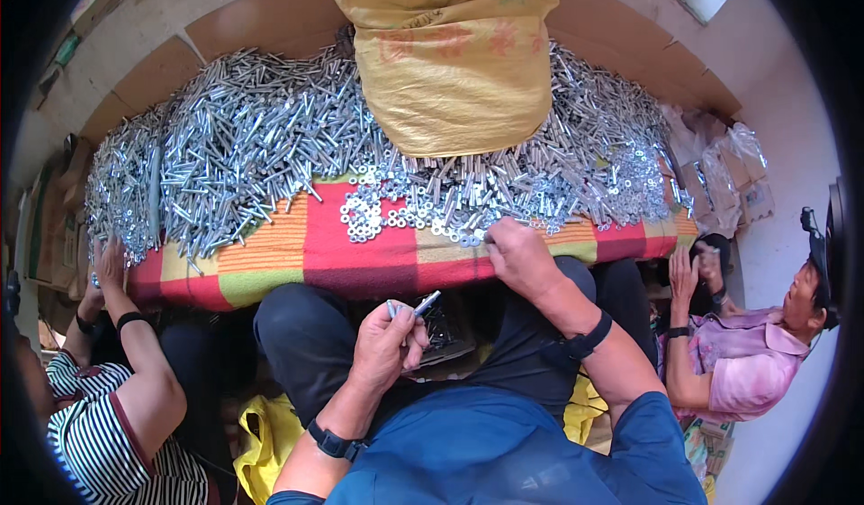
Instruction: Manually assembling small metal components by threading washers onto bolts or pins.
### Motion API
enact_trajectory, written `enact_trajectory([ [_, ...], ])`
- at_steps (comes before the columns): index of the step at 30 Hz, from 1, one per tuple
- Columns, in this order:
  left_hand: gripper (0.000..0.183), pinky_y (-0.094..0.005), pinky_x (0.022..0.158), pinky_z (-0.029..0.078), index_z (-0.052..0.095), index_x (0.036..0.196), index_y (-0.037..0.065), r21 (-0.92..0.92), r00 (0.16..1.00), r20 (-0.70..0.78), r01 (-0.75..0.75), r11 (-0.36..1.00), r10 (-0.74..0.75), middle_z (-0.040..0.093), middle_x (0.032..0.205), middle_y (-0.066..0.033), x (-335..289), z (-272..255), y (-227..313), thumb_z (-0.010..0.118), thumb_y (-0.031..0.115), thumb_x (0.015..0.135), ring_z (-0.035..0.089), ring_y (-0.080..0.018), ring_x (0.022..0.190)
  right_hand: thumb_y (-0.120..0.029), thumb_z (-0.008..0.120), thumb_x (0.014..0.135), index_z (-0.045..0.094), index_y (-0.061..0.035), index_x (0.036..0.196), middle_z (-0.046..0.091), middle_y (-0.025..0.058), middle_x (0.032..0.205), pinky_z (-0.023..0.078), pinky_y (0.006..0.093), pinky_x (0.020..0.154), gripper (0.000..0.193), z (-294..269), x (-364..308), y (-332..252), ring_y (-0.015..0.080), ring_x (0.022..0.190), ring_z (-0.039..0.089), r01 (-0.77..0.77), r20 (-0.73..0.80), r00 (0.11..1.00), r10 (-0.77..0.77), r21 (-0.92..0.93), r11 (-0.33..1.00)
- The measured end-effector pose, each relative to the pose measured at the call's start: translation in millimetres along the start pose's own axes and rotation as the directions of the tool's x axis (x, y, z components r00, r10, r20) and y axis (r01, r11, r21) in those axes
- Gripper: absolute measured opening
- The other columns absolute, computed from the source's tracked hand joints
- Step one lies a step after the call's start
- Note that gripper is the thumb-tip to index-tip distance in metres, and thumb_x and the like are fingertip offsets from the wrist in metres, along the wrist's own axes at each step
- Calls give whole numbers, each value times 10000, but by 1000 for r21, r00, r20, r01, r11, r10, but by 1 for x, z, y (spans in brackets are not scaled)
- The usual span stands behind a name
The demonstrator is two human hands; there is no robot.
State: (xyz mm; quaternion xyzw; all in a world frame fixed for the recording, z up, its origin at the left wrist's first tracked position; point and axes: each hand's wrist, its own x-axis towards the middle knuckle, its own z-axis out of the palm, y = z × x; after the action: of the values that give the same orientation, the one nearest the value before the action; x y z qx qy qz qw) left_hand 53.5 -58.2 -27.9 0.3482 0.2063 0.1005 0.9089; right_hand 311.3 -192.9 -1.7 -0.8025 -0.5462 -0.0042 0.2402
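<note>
My left hand (389,343) is closed above my lap around a short silvery anchor bolt (427,302), whose end sticks out past the fingers. Its thumb presses on top, and a second metal end shows beside it. At the near edge of the covered table, my right hand (522,257) reaches down to the loose washers (364,217), fingertips bent together among them. Whatever those fingertips pinch is hidden. Beyond the washers lies a broad heap of metal bolts and sleeves (261,127).
A yellow woven sack (454,73) rests on the heap. The plaid blanket (351,253) covers the table. Below my left hand is a dark container (445,338) with metal parts. People sit at both sides, one in a striped shirt (99,424), another in a pink shirt (729,361).
</note>
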Motion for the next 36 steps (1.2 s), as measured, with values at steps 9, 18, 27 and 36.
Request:
enact_trajectory([
  [9, 248, -227, 400, 399, 570, 1004, 59, 13, 1000, -6, 5, 1000, -5, 659, 753, -101, 0, -1, 2, 550, 298, 1066, 528, -114, 457, -109, 621, 986, 641, 21, 1093, 660, 24, 796, 506, 222, 560, 169, -15, -5, -85, 83, 641, 644, -543, 499, 838, 222, 802, 248],
  [18, 252, -212, 417, 389, 571, 971, 53, 20, 1000, 4, 1, 1000, -1, 652, 745, -78, -3, -2, 2, 554, 286, 1066, 533, -96, 469, -125, 615, 1000, 648, 15, 1093, 649, 21, 832, 507, 231, 580, 171, -13, -3, -92, 78, 654, 634, -552, 536, 831, 149, 763, 335],
  [27, 257, -212, 414, 376, 571, 957, 58, 51, 1000, 14, -4, 999, 3, 649, 731, -72, -5, -2, 5, 549, 289, 1067, 527, -84, 466, -99, 614, 988, 653, 17, 1070, 661, 39, 795, 518, 238, 553, 148, 7, -11, -91, 96, 600, 628, -609, 684, 714, 152, 713, -348],
  [36, 268, -229, 406, 387, 551, 946, 66, -56, 993, -74, -93, 994, 89, 647, 726, -90, -6, -4, 9, 526, 297, 1078, 528, -112, 458, -41, 605, 949, 675, 42, 984, 652, 77, 758, 518, 271, 568, 114, -17, 1, -121, 121, 611, 652, -243, 267, 962, 65, 717, 654],
])
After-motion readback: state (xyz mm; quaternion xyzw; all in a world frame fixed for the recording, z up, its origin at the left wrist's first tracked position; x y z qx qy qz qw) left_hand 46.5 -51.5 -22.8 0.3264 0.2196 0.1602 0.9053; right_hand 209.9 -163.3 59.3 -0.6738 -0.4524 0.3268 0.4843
